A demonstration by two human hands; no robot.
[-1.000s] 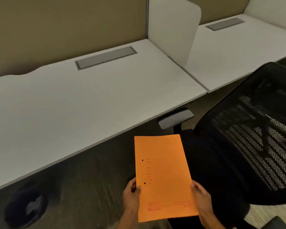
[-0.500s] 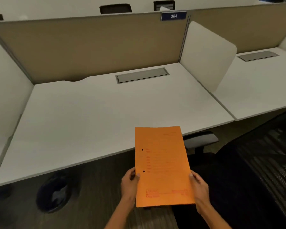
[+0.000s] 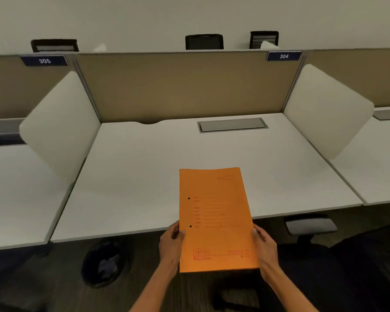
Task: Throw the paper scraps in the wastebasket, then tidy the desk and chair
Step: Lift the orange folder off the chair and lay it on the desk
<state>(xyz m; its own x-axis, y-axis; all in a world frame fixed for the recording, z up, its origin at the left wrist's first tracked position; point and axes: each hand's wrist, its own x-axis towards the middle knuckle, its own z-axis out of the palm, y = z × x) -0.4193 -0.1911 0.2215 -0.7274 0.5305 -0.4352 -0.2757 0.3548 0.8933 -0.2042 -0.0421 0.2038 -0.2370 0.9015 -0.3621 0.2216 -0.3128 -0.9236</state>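
Left hand (image 3: 171, 242) and right hand (image 3: 265, 246) each grip a side edge of an orange folder (image 3: 214, 217), thumbs on top. Left of the left hand, a dark wastebasket (image 3: 104, 262) stands on the floor under the white desk (image 3: 144, 176), with something pale inside. Between the hands, the folder reaches forward over the desk's front edge. Right of the right hand stands a black chair (image 3: 358, 266), its grey armrest (image 3: 310, 224) just below the desk edge.

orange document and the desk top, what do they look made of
The orange document: probably thin matte card or stiff paper, flat though held only by its lower sides, two punched holes. The desk top: seemingly white laminate, smooth, faint sheen.
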